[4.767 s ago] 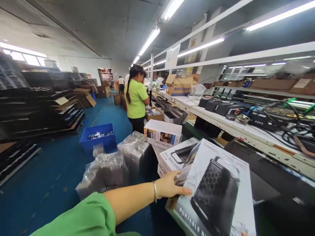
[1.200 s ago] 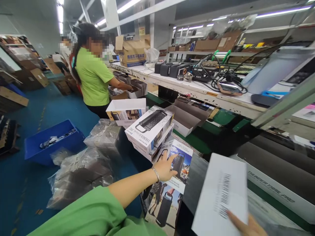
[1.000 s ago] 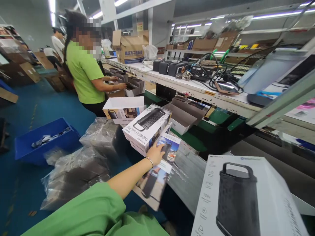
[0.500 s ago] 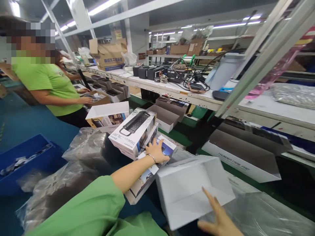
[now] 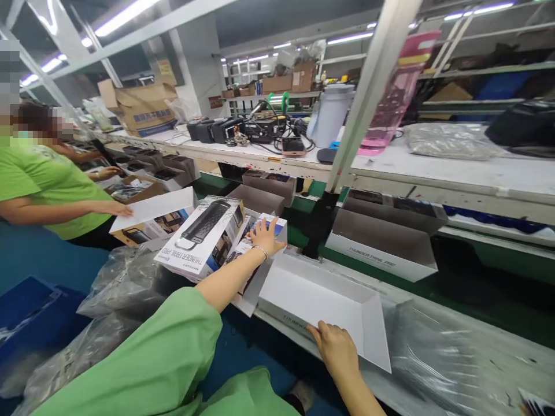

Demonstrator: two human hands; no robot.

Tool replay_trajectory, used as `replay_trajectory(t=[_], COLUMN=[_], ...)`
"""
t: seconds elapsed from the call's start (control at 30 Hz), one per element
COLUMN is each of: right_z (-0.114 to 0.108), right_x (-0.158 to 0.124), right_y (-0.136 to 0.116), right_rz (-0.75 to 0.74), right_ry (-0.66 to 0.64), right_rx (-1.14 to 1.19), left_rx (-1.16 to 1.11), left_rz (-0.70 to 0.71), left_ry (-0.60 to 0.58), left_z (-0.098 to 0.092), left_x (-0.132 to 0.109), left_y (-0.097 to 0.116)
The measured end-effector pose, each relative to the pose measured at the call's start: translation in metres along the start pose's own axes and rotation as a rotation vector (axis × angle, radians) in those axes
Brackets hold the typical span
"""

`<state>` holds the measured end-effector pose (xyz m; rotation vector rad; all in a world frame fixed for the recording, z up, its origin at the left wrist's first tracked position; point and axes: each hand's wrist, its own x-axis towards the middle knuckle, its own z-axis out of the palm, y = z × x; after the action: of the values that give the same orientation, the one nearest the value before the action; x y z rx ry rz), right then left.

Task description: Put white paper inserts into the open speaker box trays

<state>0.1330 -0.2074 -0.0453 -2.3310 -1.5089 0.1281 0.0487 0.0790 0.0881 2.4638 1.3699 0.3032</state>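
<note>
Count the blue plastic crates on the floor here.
1: the blue plastic crate, on the floor at lower left, partly out of view; more may be hidden.

Factory floor, packing line for consumer electronics. Long white workbench (image 5: 260, 156) on steel uprights (image 5: 368, 92), with test gear and cables (image 5: 260, 132) near its back edge and a cardboard carton (image 5: 139, 107) at the far end. Lower line carries printed speaker boxes (image 5: 199, 237) and an open white box tray (image 5: 316, 306). Plastic-wrapped stock (image 5: 117, 289) and a blue plastic crate (image 5: 26, 312) sit on the blue painted floor (image 5: 52, 257). Fluorescent tube lights (image 5: 124, 17) overhead. Co-worker in a green T-shirt (image 5: 47, 196) at the line.
</note>
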Motion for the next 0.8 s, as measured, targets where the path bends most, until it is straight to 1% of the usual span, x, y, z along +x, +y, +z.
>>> replay_trajectory(t=[0.07,0.13,0.2,0.27,0.3,0.37,0.4,0.43,0.47,0.5,0.53,0.6,0.63,0.7,0.77,0.8], right_z=[0.001,-0.008,-0.026,-0.051,-0.064,-0.086,-0.093,-0.097,-0.098,-0.097,-0.092,-0.08,-0.073,-0.063,-0.06,-0.062], right_x=[0.0,-0.002,-0.012,-0.033,-0.047,-0.077,-0.092,-0.105,-0.115,-0.123,-0.128,-0.132,-0.132,-0.13,-0.126,-0.125], right_y=[0.015,0.031,0.046,0.06,0.069,0.089,0.102,0.115,0.129,0.143,0.155,0.174,0.18,0.186,0.186,0.185], right_rz=[0.06,0.075,0.052,0.093,0.168,0.432,0.588,0.731,0.848,0.933,0.985,1.042,1.065,1.105,1.132,1.143], right_ry=[0.054,0.119,0.209,0.358,0.456,0.649,0.707,0.728,0.715,0.681,0.635,0.564,0.538,0.502,0.487,0.49], right_rx=[0.034,0.104,0.192,0.241,0.239,0.198,0.18,0.178,0.193,0.224,0.267,0.352,0.392,0.484,0.593,0.648], left_rx=[-0.018,-0.044,-0.087,-0.133,-0.14,-0.094,-0.04,0.022,0.084,0.137,0.176,0.213,0.217,0.212,0.21,0.201], left_rz=[0.123,0.315,0.551,0.781,0.887,1.067,1.135,1.188,1.222,1.233,1.23,1.204,1.196,1.205,1.243,1.268], left_ry=[-0.012,-0.075,-0.196,-0.354,-0.442,-0.604,-0.676,-0.744,-0.81,-0.875,-0.939,-1.047,-1.083,-1.102,-1.059,-1.02], left_z=[0.01,0.025,0.046,0.071,0.085,0.112,0.124,0.136,0.146,0.154,0.161,0.171,0.174,0.178,0.176,0.173], left_x=[-0.014,-0.034,-0.058,-0.084,-0.096,-0.116,-0.124,-0.129,-0.132,-0.133,-0.132,-0.127,-0.124,-0.121,-0.124,-0.127], left_y=[0.027,0.064,0.108,0.154,0.177,0.218,0.237,0.253,0.268,0.281,0.292,0.308,0.313,0.319,0.321,0.322])
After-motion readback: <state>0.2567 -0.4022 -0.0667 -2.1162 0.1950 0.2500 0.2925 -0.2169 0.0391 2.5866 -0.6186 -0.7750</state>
